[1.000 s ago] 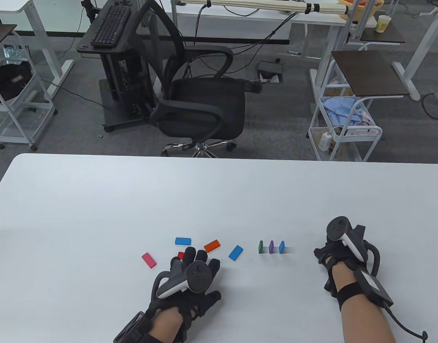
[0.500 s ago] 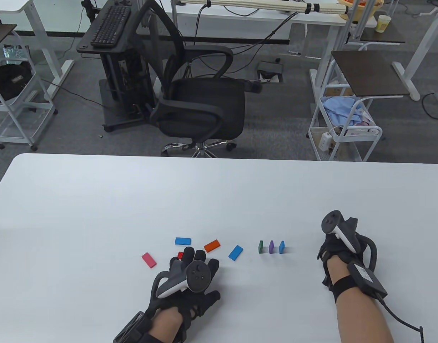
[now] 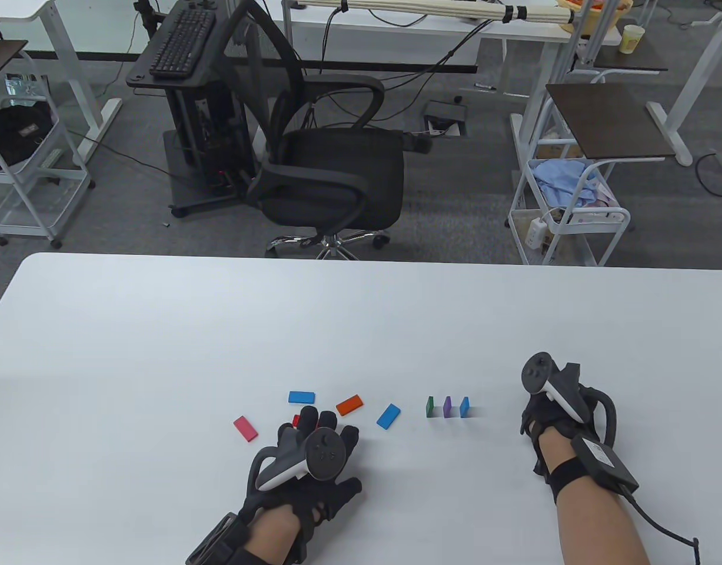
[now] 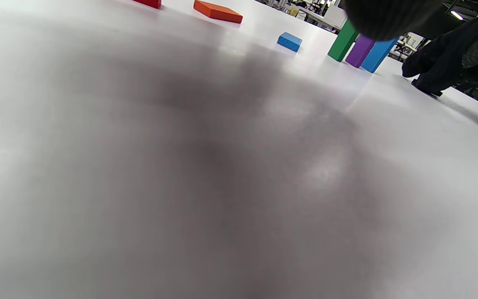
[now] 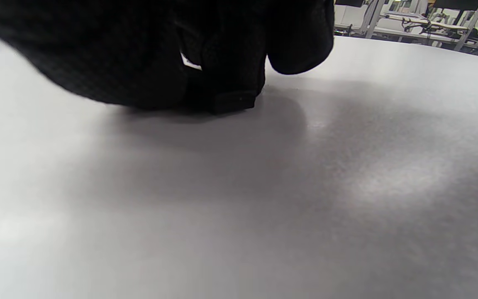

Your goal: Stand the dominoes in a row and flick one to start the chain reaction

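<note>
Three dominoes stand in a short row: green (image 3: 431, 406), purple (image 3: 447, 406) and blue (image 3: 465, 406); the left wrist view shows them too, green (image 4: 342, 41) first. Lying flat to the left are a blue domino (image 3: 301, 397), an orange one (image 3: 349, 404), another blue one (image 3: 388, 415) and a pink one (image 3: 245, 428). A red domino (image 3: 296, 420) peeks out from under my left hand (image 3: 319, 425), whose fingers lie straight on the table. My right hand (image 3: 540, 412) rests on the table right of the row, apart from it, fingers curled under, holding nothing (image 5: 222, 62).
The white table (image 3: 361, 318) stretches far beyond the dominoes. Behind its far edge stand a black office chair (image 3: 331, 176) and a white wire cart (image 3: 566, 206). A cable trails from my right wrist (image 3: 666, 529).
My right hand has slid left, closer to the standing row. My left hand has barely moved, still over the red domino. No domino has shifted.
</note>
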{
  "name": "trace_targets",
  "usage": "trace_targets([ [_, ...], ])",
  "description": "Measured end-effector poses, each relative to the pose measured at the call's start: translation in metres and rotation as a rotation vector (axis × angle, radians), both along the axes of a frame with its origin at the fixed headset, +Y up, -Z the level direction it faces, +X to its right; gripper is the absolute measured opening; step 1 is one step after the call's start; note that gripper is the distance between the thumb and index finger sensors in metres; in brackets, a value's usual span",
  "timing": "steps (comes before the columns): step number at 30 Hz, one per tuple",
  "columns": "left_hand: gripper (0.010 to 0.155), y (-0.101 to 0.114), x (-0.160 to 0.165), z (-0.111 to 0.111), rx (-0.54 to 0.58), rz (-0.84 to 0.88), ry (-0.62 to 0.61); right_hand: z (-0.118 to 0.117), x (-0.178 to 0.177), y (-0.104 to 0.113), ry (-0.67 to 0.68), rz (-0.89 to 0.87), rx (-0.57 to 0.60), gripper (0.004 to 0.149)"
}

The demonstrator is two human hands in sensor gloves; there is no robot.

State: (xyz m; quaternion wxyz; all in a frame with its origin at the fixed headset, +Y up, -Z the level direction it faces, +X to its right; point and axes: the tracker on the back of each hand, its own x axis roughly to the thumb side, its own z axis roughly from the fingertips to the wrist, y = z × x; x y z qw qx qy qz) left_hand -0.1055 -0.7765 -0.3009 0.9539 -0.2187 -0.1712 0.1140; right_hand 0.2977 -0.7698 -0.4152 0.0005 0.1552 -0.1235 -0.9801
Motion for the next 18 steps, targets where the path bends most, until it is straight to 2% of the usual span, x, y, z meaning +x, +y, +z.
trace_targets([
  [3, 0.080, 0.000, 0.000, 0.000, 0.003, -0.001, 0.000, 0.003, 0.000, 0.002, 0.011, -0.016, 0.016, 0.063],
  [7, 0.080, 0.000, 0.001, 0.000, 0.005, -0.001, -0.006, 0.007, -0.003, 0.008, 0.041, -0.032, 0.078, 0.050],
  [18, 0.080, 0.000, 0.000, 0.000, 0.004, 0.002, -0.007, 0.014, -0.010, 0.033, 0.064, -0.141, 0.148, 0.052],
])
